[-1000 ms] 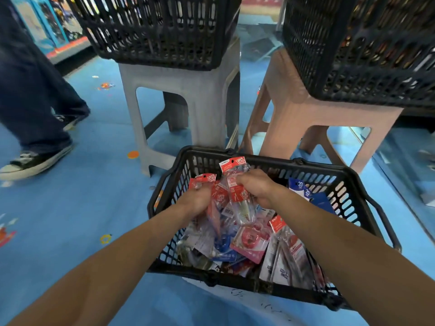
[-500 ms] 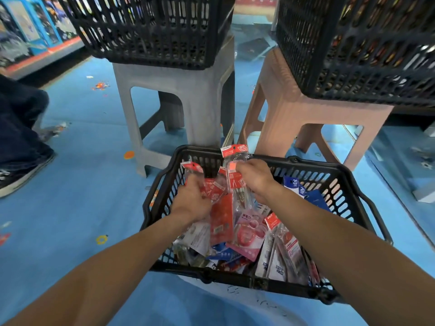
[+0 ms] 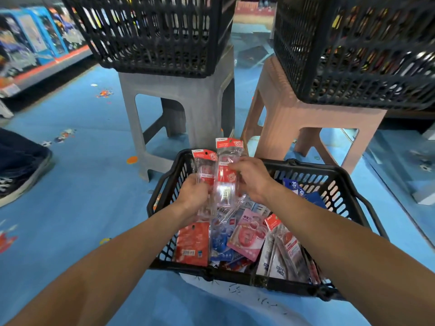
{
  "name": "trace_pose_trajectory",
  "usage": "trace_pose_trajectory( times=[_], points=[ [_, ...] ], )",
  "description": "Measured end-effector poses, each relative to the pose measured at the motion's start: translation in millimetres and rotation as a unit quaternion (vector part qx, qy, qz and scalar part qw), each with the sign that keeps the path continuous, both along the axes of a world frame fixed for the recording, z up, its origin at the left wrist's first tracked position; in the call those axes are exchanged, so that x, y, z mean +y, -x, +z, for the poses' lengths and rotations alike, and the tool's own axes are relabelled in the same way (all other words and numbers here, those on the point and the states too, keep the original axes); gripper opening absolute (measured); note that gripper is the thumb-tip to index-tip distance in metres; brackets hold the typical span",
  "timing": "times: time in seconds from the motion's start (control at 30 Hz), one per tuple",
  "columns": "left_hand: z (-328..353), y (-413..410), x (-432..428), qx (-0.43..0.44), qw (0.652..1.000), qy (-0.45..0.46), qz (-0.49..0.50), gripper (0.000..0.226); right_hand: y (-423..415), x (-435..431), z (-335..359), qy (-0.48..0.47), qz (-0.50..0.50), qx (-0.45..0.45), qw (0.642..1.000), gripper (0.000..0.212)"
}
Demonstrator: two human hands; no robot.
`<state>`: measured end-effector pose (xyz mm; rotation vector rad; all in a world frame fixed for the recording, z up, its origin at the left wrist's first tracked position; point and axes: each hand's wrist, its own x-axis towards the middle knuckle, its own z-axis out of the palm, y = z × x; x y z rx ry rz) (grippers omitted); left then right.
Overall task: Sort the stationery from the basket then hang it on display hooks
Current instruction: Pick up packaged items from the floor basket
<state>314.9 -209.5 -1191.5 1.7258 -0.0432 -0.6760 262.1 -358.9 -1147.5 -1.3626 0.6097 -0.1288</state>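
Near centre, head view: a black basket sits low in front of the person, holding packets of stationery. Both forearms reach in over its near rim.

- Left hand: fingers curled round the lower part of a clear packet with a red header card. The packet stands upright above the basket's far-left corner.
- Right hand: thumb and fingers pinch a second clear packet, also red-topped, by its right edge. It stands just right of the first packet, and the two overlap.
- Basket contents: a red packet lies at the near left, with a pink packet beside it. Long clear sleeves lie at the near right, and blue cards lean on the far-right wall.

Beyond the basket stand two stools on the blue floor — a grey stool on the left and a tan stool on the right. Each carries a black crate. At the left edge is a dark shoe.
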Motion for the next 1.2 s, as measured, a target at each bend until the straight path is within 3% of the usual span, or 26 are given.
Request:
trace_pose_trajectory(
  times=[0.1,0.17,0.33,0.4,0.5,0.63,0.73,0.8,0.87,1.03,1.13,1.2],
  points=[
    [0.9,-0.6,-3.8,0.082,0.994,0.066,0.025,0.041,0.8,5.3,-2.3,0.020,0.026,0.017,0.999,0.009],
    [2.6,-0.1,-2.2,0.080,0.992,0.101,-0.007,0.045,-0.2,7.8,-6.4,0.049,0.027,0.022,0.998,0.011],
    [-0.2,-1.1,4.9,0.060,0.994,0.083,-0.043,0.045,-0.9,7.4,-14.4,0.081,0.070,0.056,0.993,0.018],
    [-2.2,-2.1,5.8,0.038,0.997,0.052,-0.037,0.038,-3.1,1.0,-17.6,0.134,0.089,0.096,0.982,0.024],
    [-1.0,-2.3,9.9,0.016,1.000,0.023,-0.007,0.024,-10.0,-15.3,-29.8,0.284,0.071,0.189,0.937,0.037],
    [-8.8,-8.9,15.9,0.020,1.000,-0.017,-0.017,0.037,-2.2,-19.7,-35.3,0.431,0.122,0.288,0.846,0.066],
    [-55.3,-34.5,14.4,-0.017,0.998,-0.054,-0.020,0.069,2.1,-16.2,-33.6,0.463,0.234,0.301,0.800,0.045],
    [-87.3,-51.2,12.8,-0.032,0.997,-0.062,-0.023,0.076,2.8,-13.1,-33.0,0.479,0.269,0.300,0.779,0.036],
    [-63.0,-38.4,12.8,-0.043,0.997,-0.058,-0.028,0.069,1.8,-10.6,-32.5,0.488,0.263,0.283,0.783,0.025],
    [-25.2,-16.7,16.2,-0.050,0.997,-0.050,-0.036,0.062,-3.0,-15.6,-34.1,0.434,0.178,0.209,0.858,0.024],
    [-13.4,-9.3,18.7,-0.046,0.998,-0.035,-0.005,0.051,-1.8,-15.3,-27.3,0.389,0.152,0.145,0.897,0.011],
    [-14.0,-10.1,19.1,-0.047,0.998,-0.032,-0.005,0.045,-0.6,-12.2,-21.7,0.339,0.157,0.105,0.922,0.017]
  ],
)
